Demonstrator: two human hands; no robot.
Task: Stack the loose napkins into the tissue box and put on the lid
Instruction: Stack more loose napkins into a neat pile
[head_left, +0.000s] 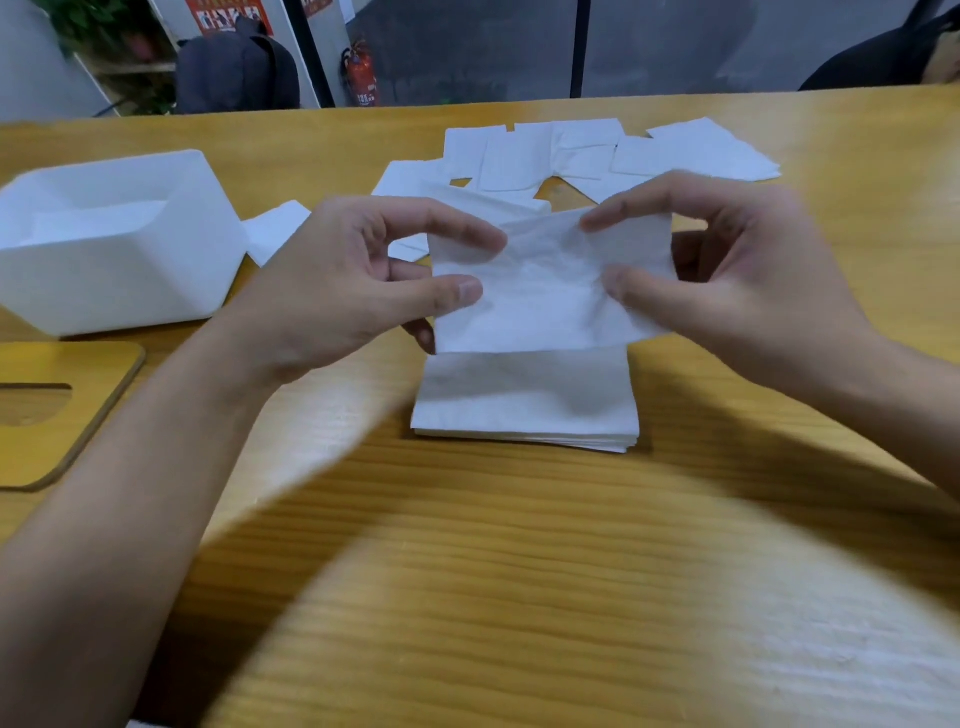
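Observation:
I hold one white napkin (545, 291) in the air between both hands. My left hand (332, 291) pinches its left edge with thumb and fingers. My right hand (748, 270) pinches its right edge. Directly below it a neat stack of napkins (524, 405) lies on the wooden table (519, 571). Several loose napkins (587, 156) are spread out further back. The white tissue box (104, 280) stands open at the left, with a napkin lying beside it (275, 228). The wooden lid (47, 415), with an oval slot, lies flat at the near left.
A person in dark clothing (893, 52) sits beyond the table's far right corner. A dark backpack (234, 67) and a red fire extinguisher (361, 73) are behind the far edge.

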